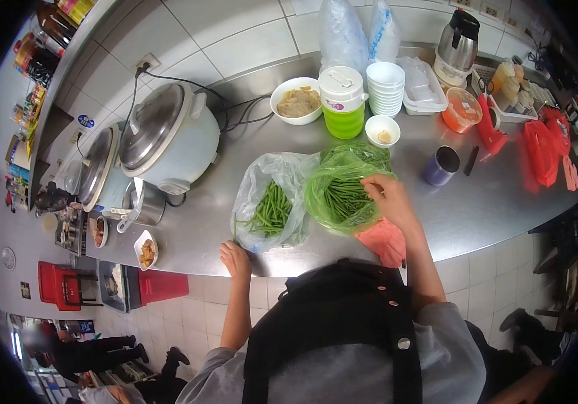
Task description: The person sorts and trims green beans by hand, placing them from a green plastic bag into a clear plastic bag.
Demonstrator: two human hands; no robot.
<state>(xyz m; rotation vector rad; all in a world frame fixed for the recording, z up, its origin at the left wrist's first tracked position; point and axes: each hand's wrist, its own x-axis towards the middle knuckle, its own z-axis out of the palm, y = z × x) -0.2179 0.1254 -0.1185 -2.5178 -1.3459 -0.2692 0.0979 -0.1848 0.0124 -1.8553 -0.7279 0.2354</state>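
Observation:
Two open plastic bags of green beans lie side by side on the steel counter. My left hand (236, 258) is at the counter's front edge, fingers curled together, just below the left end of the clear bag (300, 168) with cut green beans (272, 210). Over the right side of the green bag (316, 185) is my right hand (387, 195), its fingers bent together above the long green beans (347, 199). Whether either hand holds anything is too small to tell. A pink cloth (383, 243) lies under my right wrist.
Behind the bags stand a bowl of food (296, 101), a green jug (343, 111), stacked white bowls (386, 87) and a small bowl (382, 132). A metal cup (442, 165) is at right, large cookers (174, 141) at left. Other people (93, 357) are at lower left.

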